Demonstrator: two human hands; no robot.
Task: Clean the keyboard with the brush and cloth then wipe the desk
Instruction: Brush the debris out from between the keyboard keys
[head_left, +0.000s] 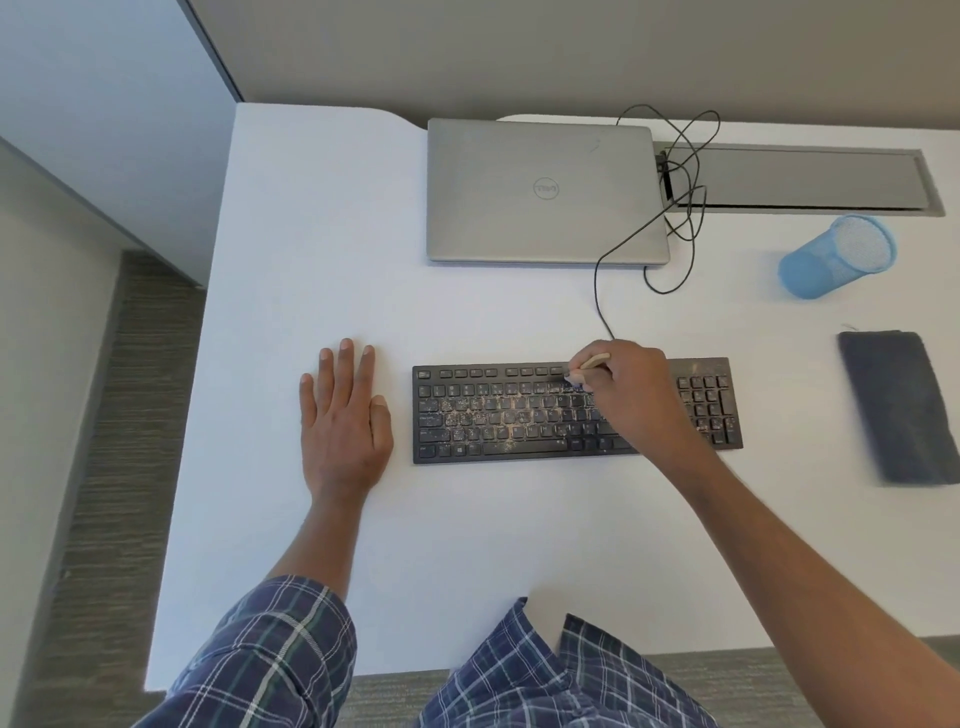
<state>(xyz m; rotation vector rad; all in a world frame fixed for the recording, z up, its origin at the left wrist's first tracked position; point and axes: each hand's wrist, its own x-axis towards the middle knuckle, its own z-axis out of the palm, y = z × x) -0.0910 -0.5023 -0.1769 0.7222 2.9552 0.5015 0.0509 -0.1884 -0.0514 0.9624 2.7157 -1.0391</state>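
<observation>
At table (467, 545) centre, the right hand (631, 392) is gripping the brush (595, 360) on the crumb-strewn keyboard (514, 415); the left hand (345, 421) is lying flat, fingers straight. Brushing appears early; the cloth (898, 410) is lying unused by the right edge.

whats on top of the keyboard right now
Tan crumbs lie scattered over the middle keys of the keyboard, and the right hand grips a brush over the upper rows. The keys beneath that hand are covered, so any dirt there cannot be seen.

Laptop (545, 189) behind keyboard (519, 415) — cloth (898, 408) well right.
</observation>
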